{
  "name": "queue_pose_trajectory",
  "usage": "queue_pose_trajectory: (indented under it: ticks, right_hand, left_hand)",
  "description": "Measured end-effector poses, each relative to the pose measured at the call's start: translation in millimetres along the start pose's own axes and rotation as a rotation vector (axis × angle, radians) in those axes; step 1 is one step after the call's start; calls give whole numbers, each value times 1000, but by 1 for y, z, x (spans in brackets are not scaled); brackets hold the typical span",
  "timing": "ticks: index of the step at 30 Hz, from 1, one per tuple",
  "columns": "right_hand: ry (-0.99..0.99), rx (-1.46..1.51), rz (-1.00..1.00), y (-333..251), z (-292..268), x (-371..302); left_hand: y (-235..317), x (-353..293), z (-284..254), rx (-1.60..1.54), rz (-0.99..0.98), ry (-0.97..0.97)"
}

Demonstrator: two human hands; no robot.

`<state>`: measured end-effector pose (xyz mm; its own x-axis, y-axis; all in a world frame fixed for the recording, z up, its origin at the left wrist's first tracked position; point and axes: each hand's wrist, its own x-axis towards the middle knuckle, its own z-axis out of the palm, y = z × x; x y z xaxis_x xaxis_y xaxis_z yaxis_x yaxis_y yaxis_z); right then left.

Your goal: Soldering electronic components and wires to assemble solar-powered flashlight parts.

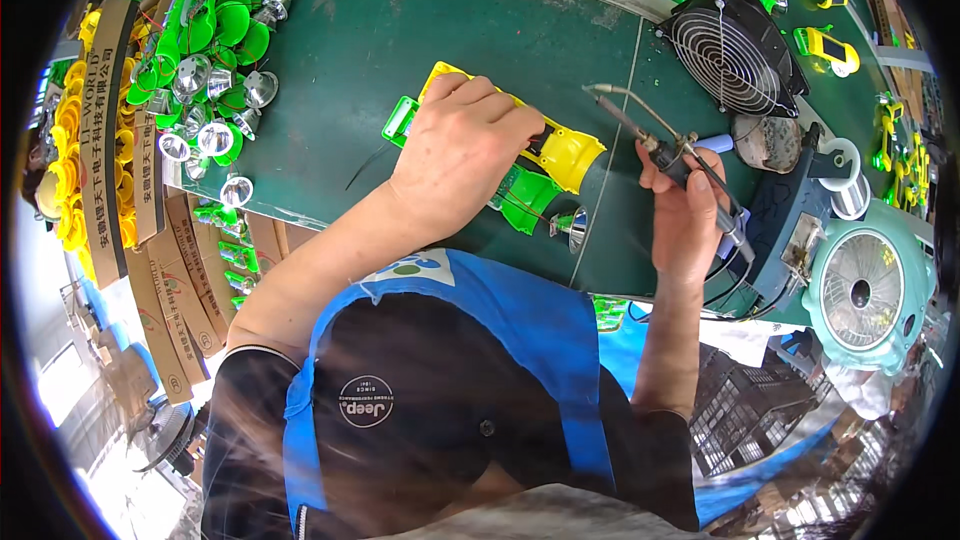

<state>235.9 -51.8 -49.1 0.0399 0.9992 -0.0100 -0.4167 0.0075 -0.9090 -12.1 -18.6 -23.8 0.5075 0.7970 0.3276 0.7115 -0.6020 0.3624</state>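
Note:
My left hand [465, 145] is closed over a yellow plastic flashlight housing [575, 157], its fingers curled across the housing's middle. Beneath and beside it lies a green plastic housing [527, 200], partly hidden by my hand. A red wire runs from there toward a shiny silver reflector cup [571, 228] on the table. In my right hand [687, 210] is a soldering iron [665, 153] with a thin curved metal tube beside it. Its tip points up and left, apart from the yellow housing.
A black fan with a wire grille [722, 48] stands at the far right. Near it are a solder spool [846, 178] on a dark blue unit and a pale green round fan [858, 285]. Green flashlight parts with reflectors [215, 80] are heaped at the left, beside cardboard boxes [110, 140].

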Motion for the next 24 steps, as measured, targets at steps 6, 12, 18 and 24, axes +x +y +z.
queue_pose_trajectory:
  ticks: [6,12,18,24]
  right_hand:
    - [-34,-224,222,-19,-8,12]
    - [-115,-346,296,-24,-4,19]
    - [-151,-390,321,-25,2,17]
    - [-111,-397,321,-27,6,14]
  left_hand:
    - [2,2,0,54,10,-73]
    - [8,9,-5,162,-28,-262]
    - [7,19,-8,193,-5,-375]
    - [6,24,-8,208,24,-410]
